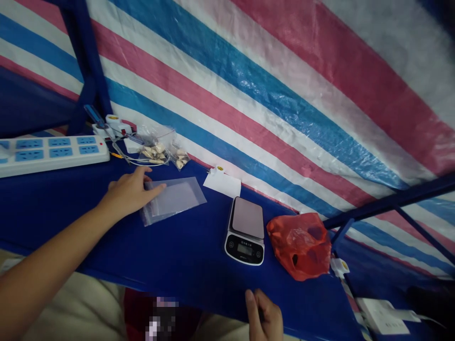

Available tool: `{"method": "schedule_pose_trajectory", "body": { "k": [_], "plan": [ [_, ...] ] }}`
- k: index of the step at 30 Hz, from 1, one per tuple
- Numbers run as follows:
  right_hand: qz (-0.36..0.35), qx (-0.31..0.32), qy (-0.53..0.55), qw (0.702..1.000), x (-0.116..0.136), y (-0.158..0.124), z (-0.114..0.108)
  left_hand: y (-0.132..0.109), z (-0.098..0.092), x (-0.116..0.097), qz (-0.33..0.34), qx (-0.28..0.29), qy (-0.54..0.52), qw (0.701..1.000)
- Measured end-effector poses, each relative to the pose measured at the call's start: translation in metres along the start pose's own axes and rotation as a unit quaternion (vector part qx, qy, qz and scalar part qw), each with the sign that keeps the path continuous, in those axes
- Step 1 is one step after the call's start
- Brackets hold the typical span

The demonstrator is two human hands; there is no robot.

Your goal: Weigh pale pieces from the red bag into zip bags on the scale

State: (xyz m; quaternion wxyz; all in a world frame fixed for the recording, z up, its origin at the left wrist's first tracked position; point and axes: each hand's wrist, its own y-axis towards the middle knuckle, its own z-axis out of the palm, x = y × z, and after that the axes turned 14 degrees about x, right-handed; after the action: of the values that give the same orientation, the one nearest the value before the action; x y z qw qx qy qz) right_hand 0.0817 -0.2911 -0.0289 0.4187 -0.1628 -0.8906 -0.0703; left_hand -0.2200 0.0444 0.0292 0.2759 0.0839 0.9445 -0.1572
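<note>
A clear plastic bag [179, 195] lies flat at left, under the left hand's [128, 192] spread thumb and forefinger, perhaps for steadying. Rightward, a digital kitchen scale [248, 219] faces the person, presumably for reading. Nearer, the right hand [266, 316] curls; any pinch, I cannot tell.

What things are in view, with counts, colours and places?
Striped sheet: one, red-white-blue, behind table
Frame bars: several, blue, both sides
Table: one, blue, centre
Power strip: one, white, left
Cabling: count unclear, white, beside strip
Bags of tan pieces: two, clear, behind left hand
Flat bags: count unclear, translucent, at left hand
Paper: one, white, behind scale
Scale: one, black-white, right of centre
Plastic bag: one, red, right of scale
Small blocks: several, white, table edges
Box: one, white, lower right
Left hand: one, bare, on flat bags
Right hand: one, bare, near edge
</note>
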Motion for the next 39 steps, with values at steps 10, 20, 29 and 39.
{"method": "schedule_pose_trajectory", "body": {
  "k": [10, 20, 29, 39],
  "plan": [
    [-0.006, -0.041, 0.040, 0.998, -0.009, 0.020, 0.008, 0.018, 0.008, -0.038, 0.034, -0.042, -0.073, 0.996],
    [-0.020, -0.076, 0.029, 0.996, 0.008, 0.019, 0.012, -0.003, 0.005, -0.030, 0.028, 0.044, -0.004, 0.999],
    [-0.029, -0.070, 0.018, 0.997, 0.008, 0.015, 0.012, -0.031, 0.007, 0.001, 0.034, 0.048, 0.090, 0.994],
    [-0.027, -0.074, 0.011, 0.997, 0.008, 0.015, 0.014, -0.017, -0.018, 0.032, -0.004, -0.013, -0.119, 0.993]
  ]
}}
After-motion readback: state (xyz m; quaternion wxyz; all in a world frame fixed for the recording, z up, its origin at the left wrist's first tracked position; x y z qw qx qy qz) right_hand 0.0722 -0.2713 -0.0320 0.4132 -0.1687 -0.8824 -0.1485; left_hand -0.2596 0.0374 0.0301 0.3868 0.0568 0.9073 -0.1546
